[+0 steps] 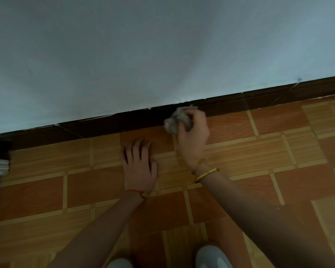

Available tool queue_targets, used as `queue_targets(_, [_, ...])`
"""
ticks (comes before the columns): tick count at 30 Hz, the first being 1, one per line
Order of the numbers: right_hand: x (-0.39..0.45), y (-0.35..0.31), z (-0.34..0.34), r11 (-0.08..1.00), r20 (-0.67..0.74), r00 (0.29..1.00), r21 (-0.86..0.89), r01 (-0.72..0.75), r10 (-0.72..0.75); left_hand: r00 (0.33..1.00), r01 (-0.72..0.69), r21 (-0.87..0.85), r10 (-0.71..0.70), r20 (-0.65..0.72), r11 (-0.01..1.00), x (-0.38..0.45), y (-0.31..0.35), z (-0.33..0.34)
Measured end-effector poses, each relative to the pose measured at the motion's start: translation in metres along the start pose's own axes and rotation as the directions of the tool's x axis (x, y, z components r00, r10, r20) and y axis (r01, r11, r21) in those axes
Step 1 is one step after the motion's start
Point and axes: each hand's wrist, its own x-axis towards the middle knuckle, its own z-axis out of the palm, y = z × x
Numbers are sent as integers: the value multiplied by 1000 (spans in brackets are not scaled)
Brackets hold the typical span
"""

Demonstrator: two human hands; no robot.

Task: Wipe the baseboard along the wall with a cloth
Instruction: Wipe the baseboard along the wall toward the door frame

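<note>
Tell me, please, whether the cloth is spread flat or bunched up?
Bunched up. The cloth shows as a crumpled grey wad, gripped in the right hand against the baseboard.

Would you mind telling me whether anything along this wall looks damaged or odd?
Yes: the dark baseboard has a ragged top edge with pale flecks where it meets the wall, and a diagonal crack-like line near its left end.
</note>
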Motion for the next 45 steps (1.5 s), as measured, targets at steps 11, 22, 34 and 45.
queue_targets(11, [15,47,-30,971,102,994,-232,57,-34,1000,12,-23,-11,16,1000,0,0,-2])
queue_targets(22, [-13,27,11,980,362,928,-139,144,-85,1000,0,-1,0,5,1000,0,0,-1])
queue_targets(34, [32,71,-55,937,143,989,-350,12,41,999,16,20,-17,31,1000,0,0,1])
queue_targets(45, [10,48,-19,963,375,927,-241,120,-22,999,-4,133,-3,50,991,-1,0,4])
